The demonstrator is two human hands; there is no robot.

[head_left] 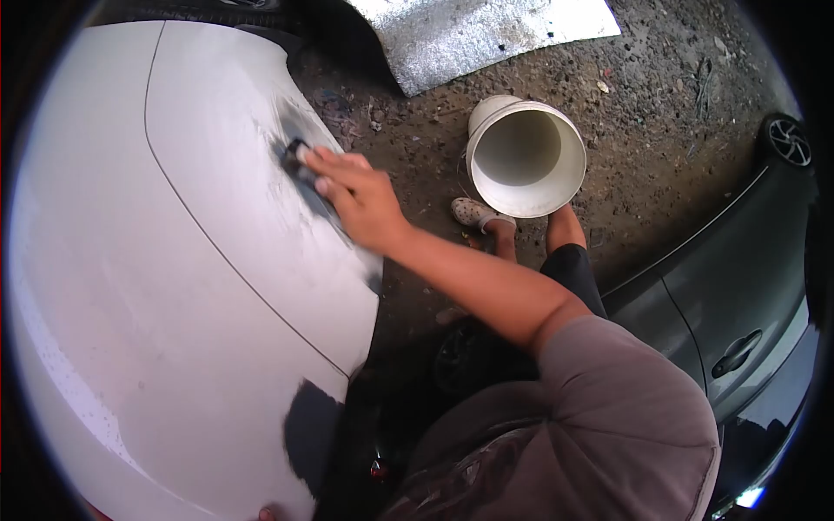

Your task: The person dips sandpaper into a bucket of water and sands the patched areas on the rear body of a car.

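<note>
Stony ground [660, 95] beside a white car panel [104, 243]

Dark lens edges crop every corner, cutting off the panel toward nine o'clock and a dark car [665, 300] toward three. Near ten o'clock the right hand [369, 204] pinches a dark block [298, 156] against a grey patch on the panel; blur and fingers hide much of the block. At seven, one fingertip of the left hand [267, 514] shows at the bottom edge; whether that hand is spread or closed I cannot tell. Between one and two o'clock, a white bucket [484, 165] hides part of a leg [566, 230]. Print on the brown shirt [625, 391], around half past five, is too shadowed to read; any badge on the wheel [789, 141] is too small.
</note>
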